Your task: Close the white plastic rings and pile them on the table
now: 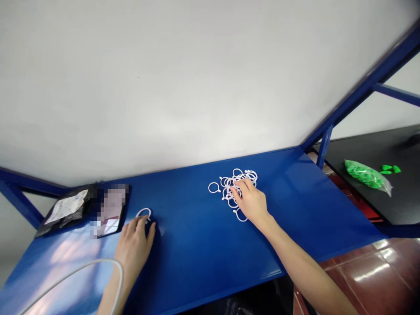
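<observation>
A pile of several white plastic rings (234, 186) lies on the blue table (197, 245) near its far edge. My right hand (251, 202) rests on the pile, fingers bent and pinching among the rings. One lone ring (214, 187) lies just left of the pile. My left hand (134, 245) lies flat on the table at the left, fingers stretched out, fingertips touching a single white ring (143, 213).
A black packet with a white label (65, 209) and a dark flat object (111, 211) lie at the far left. A white cable (82, 267) loops over my left forearm. A black table at right holds a bag of green pieces (367, 175). Blue frame posts rise at right.
</observation>
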Available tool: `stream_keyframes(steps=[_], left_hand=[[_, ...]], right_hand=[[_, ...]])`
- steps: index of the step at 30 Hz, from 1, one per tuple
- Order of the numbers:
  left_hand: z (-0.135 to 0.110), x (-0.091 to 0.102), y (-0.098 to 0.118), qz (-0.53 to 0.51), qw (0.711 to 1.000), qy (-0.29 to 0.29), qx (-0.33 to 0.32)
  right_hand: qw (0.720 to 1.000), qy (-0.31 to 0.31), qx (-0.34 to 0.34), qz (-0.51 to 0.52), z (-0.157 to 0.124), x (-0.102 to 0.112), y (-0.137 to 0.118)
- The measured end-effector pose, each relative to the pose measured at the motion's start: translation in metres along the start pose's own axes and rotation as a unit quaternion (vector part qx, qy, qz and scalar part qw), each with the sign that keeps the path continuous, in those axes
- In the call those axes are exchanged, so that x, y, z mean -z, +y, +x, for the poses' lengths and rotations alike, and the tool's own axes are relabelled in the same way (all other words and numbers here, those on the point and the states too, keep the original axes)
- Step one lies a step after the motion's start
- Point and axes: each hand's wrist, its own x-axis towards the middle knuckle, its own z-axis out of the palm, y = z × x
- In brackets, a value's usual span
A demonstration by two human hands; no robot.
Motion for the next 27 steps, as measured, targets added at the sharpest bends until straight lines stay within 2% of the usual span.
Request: stream_keyframes(steps=[3, 6, 9, 12, 14, 16, 19, 24, 27], left_hand=[[-0.014, -0.01, 0.01, -0.061, 0.998, 0.0, -0.03], [-0.01, -0.012, 0.027, -0.152, 0.986, -0.015, -0.066], [0.005, -0.006, 0.053, -0.278, 0.95, -0.072, -0.125], [0.023, 0.0, 0.087, -0.385, 0.899, -0.15, -0.142], [0.032, 0.001, 0.107, -0.437, 0.875, -0.169, -0.126], [0.037, -0.001, 0.122, -0.473, 0.858, -0.178, -0.091], [0.035, -0.005, 0.13, -0.499, 0.846, -0.185, -0.035], [0.029, -0.007, 0.123, -0.499, 0.854, -0.148, 0.001], [0.028, -0.009, 0.12, -0.523, 0.838, -0.153, 0.024]], right_hand=[[0.999, -0.001, 0.036, 0.023, -0.004, -0.003, -0.011], [0.989, -0.029, 0.12, 0.083, -0.014, -0.008, -0.031], [0.969, -0.075, 0.189, 0.141, -0.026, -0.014, -0.052], [0.95, -0.129, 0.211, 0.192, -0.033, -0.019, -0.065], [0.94, -0.165, 0.175, 0.243, -0.034, -0.02, -0.066], [0.924, -0.203, 0.091, 0.31, -0.032, -0.018, -0.062], [0.888, -0.245, -0.011, 0.389, -0.028, -0.014, -0.056], [0.855, -0.273, -0.023, 0.44, -0.026, -0.011, -0.056], [0.836, -0.291, -0.045, 0.463, -0.027, -0.013, -0.058]])
